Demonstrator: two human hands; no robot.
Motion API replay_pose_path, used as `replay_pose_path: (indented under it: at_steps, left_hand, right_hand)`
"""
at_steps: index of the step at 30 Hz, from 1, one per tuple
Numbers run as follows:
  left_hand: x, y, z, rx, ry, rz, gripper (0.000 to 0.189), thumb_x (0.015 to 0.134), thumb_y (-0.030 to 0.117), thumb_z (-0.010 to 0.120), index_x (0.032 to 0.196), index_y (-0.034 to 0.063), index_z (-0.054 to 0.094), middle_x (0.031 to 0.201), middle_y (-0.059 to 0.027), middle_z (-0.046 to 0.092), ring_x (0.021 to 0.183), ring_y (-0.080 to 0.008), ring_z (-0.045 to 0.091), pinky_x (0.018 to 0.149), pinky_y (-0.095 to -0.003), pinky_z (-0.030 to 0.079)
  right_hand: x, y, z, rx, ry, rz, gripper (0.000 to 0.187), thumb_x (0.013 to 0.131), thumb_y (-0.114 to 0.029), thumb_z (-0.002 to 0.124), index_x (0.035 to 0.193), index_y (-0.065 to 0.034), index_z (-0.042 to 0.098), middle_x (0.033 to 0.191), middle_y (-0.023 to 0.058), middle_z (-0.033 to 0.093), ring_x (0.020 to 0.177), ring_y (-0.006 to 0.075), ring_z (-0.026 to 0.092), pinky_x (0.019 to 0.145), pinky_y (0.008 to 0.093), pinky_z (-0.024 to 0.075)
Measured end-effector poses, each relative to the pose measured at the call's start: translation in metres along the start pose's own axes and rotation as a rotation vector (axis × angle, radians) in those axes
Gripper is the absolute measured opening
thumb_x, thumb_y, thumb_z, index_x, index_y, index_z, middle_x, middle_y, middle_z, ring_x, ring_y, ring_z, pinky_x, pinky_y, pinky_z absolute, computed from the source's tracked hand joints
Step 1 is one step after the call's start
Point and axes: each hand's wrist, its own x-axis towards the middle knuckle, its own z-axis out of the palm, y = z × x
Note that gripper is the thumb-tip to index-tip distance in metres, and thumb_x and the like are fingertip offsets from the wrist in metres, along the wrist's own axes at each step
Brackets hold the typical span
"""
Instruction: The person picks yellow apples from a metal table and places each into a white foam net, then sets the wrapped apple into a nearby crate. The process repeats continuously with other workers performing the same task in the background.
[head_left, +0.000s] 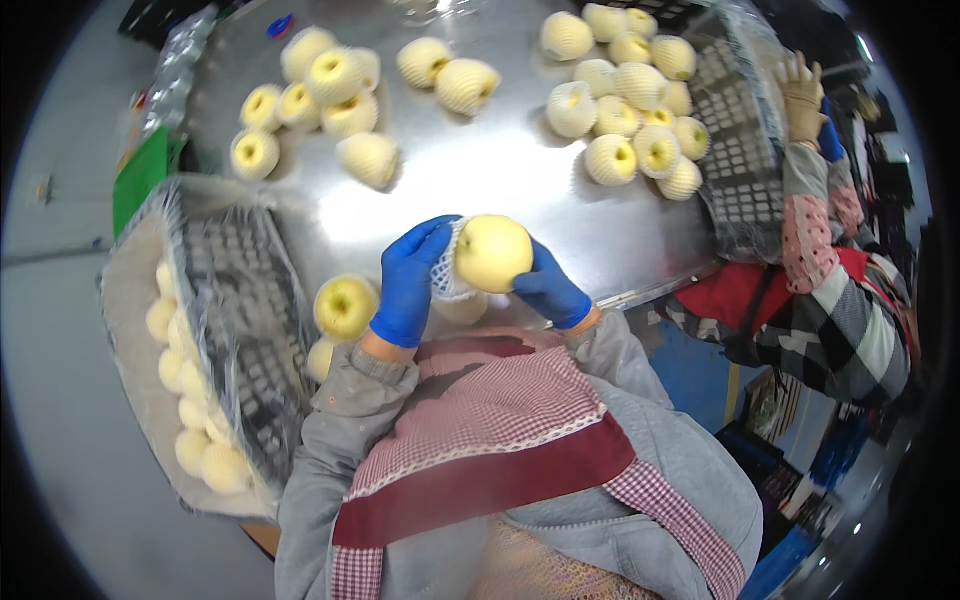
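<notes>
Both my hands wear blue gloves and meet at a bare pale-yellow apple (496, 253) above the near edge of the metal table (450, 176). My left hand (414, 277) holds a white foam net sleeve (445, 274) against the apple's left side. Around the apple's right side curl the fingers of my right hand (551, 281). Just left of my left wrist lies another unwrapped apple (346, 307), with one more (321, 358) partly hidden by my sleeve. A blurred pale round thing (460, 308) shows below the held apple.
Net-wrapped apples (334, 75) sit in groups at the table's back left, back middle and right (616, 159). A plastic-lined crate (247, 322) with apples stands at left; another crate (739, 142) is at right, beside a co-worker's gloved hand (801, 97). A blue-and-red ring (280, 27) lies far left.
</notes>
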Motion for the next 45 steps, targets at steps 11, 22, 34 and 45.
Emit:
replay_pose_path:
  at_steps: [11, 22, 34, 45]
  left_hand:
    - [0.050, -0.080, 0.052, 0.330, -0.305, -0.169, 0.034, 0.096, 0.011, 0.056, 0.127, -0.0034, 0.058, 0.089, -0.0043, 0.061, 0.078, -0.0110, 0.057, 0.073, -0.0255, 0.049]
    - [0.049, -0.104, 0.050, 0.602, -0.470, -0.066, 0.030, 0.092, 0.008, 0.056, 0.119, 0.0014, 0.066, 0.089, -0.0051, 0.064, 0.078, -0.0120, 0.058, 0.073, -0.0260, 0.049]
    - [0.051, -0.101, 0.051, 0.604, -0.469, -0.118, 0.029, 0.093, 0.009, 0.056, 0.119, 0.0008, 0.065, 0.088, -0.0039, 0.062, 0.079, -0.0119, 0.057, 0.074, -0.0257, 0.047]
    - [0.050, -0.098, 0.053, 0.619, -0.459, -0.117, 0.029, 0.093, 0.008, 0.055, 0.119, 0.0010, 0.065, 0.087, -0.0030, 0.061, 0.080, -0.0110, 0.057, 0.075, -0.0251, 0.047]
  right_hand:
    - [-0.017, -0.003, -0.090, 0.831, 0.269, -0.501, 0.074, 0.086, -0.031, 0.073, 0.146, -0.0073, 0.035, 0.143, 0.0139, 0.044, 0.131, 0.0291, 0.044, 0.110, 0.0433, 0.0378]
    - [-0.086, -0.082, -0.136, -0.071, 0.932, -1.002, 0.081, 0.074, -0.001, 0.078, 0.143, -0.0090, 0.037, 0.136, 0.0067, 0.049, 0.124, 0.0220, 0.050, 0.104, 0.0360, 0.0440]
    - [-0.100, -0.069, -0.165, 0.472, 0.818, -1.046, 0.064, 0.086, -0.017, 0.071, 0.141, -0.0071, 0.041, 0.141, 0.0130, 0.048, 0.131, 0.0298, 0.046, 0.112, 0.0448, 0.0372]
    - [-0.093, -0.070, -0.155, 0.775, 0.604, -1.101, 0.061, 0.086, -0.020, 0.073, 0.139, -0.0079, 0.044, 0.140, 0.0101, 0.050, 0.129, 0.0278, 0.046, 0.110, 0.0452, 0.0367]
